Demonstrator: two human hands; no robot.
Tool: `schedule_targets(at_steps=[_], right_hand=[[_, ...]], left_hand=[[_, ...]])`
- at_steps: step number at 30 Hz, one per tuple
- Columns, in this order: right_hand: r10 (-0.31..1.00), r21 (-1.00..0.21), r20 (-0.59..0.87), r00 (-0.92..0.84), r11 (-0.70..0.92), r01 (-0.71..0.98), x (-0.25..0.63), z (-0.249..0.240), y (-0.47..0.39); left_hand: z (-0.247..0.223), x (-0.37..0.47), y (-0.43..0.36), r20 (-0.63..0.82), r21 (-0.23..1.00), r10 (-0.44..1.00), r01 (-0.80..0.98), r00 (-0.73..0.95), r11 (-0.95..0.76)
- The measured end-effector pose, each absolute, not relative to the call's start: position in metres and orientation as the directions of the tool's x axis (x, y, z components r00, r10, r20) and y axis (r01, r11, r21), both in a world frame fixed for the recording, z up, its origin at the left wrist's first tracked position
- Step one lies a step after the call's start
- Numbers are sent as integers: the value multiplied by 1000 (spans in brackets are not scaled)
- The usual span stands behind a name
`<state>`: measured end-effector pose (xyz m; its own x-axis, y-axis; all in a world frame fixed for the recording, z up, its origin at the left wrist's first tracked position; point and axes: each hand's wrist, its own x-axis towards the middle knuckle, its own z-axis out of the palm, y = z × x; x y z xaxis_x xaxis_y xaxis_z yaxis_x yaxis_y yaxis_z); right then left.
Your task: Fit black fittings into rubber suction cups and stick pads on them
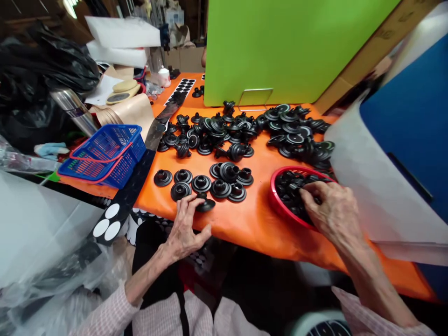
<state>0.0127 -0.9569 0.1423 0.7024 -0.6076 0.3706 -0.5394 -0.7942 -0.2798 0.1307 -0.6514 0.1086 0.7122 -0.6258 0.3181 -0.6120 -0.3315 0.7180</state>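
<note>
On the orange tabletop (245, 228), my left hand (187, 228) rests near the front edge, thumb apart, its fingertips touching a tilted black disc part (206, 204). Several round black parts with raised centres (201, 183) lie just beyond it. My right hand (331, 205) reaches into a red basket (275, 198) filled with small black pieces (290, 186). Its fingers are bent together at the pieces; what they pinch, if anything, is hidden.
Piles of black parts (213, 126) spread across the back. A blue basket (122, 163) with a red handle stands left. Behind rises a green board (280, 46); a white sheet (378, 177) borders the right. A metal flask (75, 112) is at the far left.
</note>
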Motion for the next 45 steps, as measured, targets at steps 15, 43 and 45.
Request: schedule_targets(at_steps=[15,43,45], right_hand=[[-339,-36,650,680,-908,-418,11,130,-962],[-438,-661,363,823,-743,-104,27,138,-829],[-378,-769,326,867,-640,10,38,151,-813]], left_hand=[[87,175,-694,395,656,-461,-595,795,-464],[178,218,-685,-210,944,-637,324,742,66],[173,186,-679,-246,902,-719,426,650,77]])
